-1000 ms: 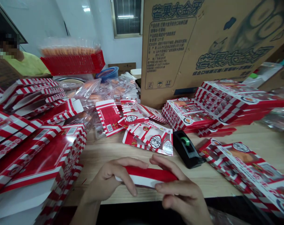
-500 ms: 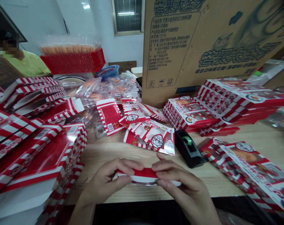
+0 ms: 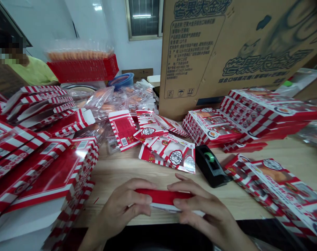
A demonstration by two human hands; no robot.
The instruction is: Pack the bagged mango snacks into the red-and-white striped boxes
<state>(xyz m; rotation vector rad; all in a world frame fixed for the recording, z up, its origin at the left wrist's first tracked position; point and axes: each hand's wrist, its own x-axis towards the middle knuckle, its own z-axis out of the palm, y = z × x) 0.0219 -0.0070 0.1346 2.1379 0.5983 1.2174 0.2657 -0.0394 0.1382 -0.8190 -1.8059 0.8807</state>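
Both hands grip one narrow red and white carton (image 3: 162, 197) at the near edge of the wooden table (image 3: 137, 170). My left hand (image 3: 123, 209) curls over its left end, thumb underneath. My right hand (image 3: 204, 211) wraps its right end, fingers lying along the top. The carton lies almost level, its red face up and a white edge showing below. A black tape dispenser (image 3: 212, 165) with a green roll stands just beyond my right hand.
Tall stacks of flat red-striped cartons (image 3: 40, 167) fill the left. Filled window boxes (image 3: 255, 113) are stacked at right and near right (image 3: 278, 188). Loose printed bags (image 3: 171, 151) lie mid-table. A big cardboard box (image 3: 226, 52) stands behind. A person in a yellow shirt (image 3: 34, 69) sits far left.
My hands have drawn closer together along the carton, and it has turned so more of the red face and less white shows. The rest has stayed put.
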